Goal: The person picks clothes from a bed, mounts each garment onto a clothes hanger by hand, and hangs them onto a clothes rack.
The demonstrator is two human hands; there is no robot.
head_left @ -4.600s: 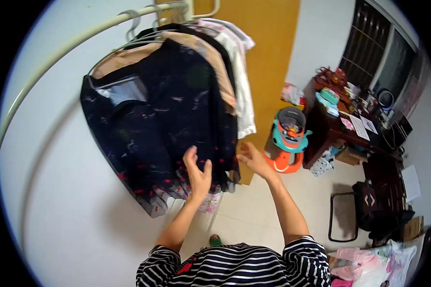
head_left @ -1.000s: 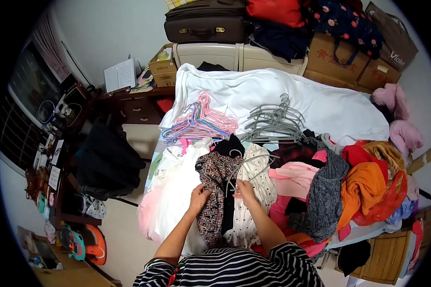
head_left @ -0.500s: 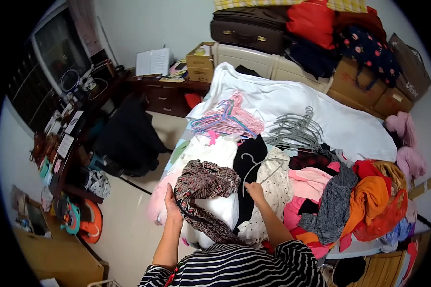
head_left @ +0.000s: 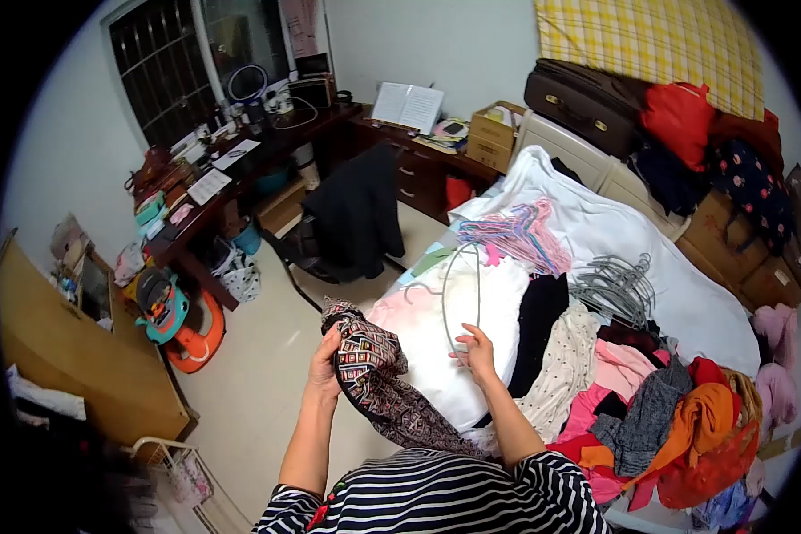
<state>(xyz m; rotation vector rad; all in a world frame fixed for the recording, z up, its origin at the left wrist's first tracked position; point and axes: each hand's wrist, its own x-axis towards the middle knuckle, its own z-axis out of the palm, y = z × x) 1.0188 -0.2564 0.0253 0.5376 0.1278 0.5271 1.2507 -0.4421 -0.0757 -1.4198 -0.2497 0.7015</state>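
Note:
Gathered in my left hand is a dark garment with a geometric print, its edge pinched and the rest hanging down toward my lap. My right hand grips a grey hanger by one end, its hook pointing left, apart from the garment. Beneath both lie white clothes on the bed. To the right of my right hand are a black garment and a cream dotted garment.
Pink and blue hangers and grey hangers lie farther back on the bed. A clothes heap fills the right side. At left stand a chair with a black jacket, a desk and an orange baby walker.
My view has turned left. My left hand has drawn the patterned garment left off the white clothes, and the hanger in my right hand has swung round, its hook now pointing left.

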